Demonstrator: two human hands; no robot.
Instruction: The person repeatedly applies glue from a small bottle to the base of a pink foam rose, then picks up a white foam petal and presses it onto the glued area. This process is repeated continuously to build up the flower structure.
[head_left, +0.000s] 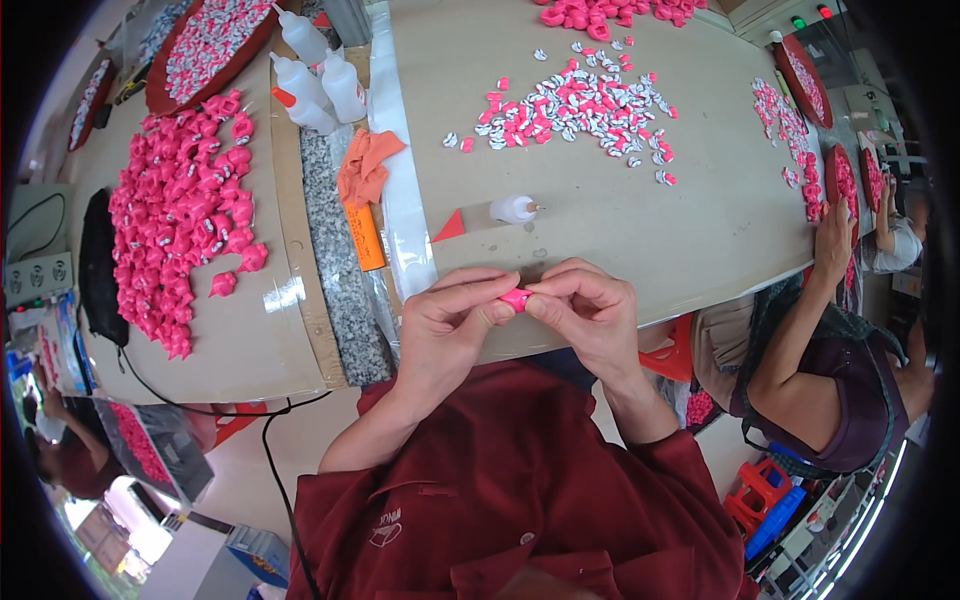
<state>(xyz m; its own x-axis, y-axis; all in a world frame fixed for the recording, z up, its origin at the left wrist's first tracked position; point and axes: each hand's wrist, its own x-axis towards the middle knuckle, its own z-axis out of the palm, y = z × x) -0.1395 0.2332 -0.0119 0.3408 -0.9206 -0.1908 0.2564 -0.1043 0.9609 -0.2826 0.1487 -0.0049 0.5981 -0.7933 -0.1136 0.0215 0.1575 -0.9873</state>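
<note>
Near the lone bottle [512, 210], left hand [446, 328] and right hand [592, 315] fingertips gripped a pink piece [517, 298], apparently pressing it, with steadiness needed next.

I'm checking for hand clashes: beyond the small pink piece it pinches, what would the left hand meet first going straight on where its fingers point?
Most likely the right hand, whose fingertips face the left hand across the small pink piece, though depth is unclear in this view.

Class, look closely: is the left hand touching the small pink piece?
Touching: the head view shows the left hand gripping the small pink piece between thumb and forefinger.
</note>
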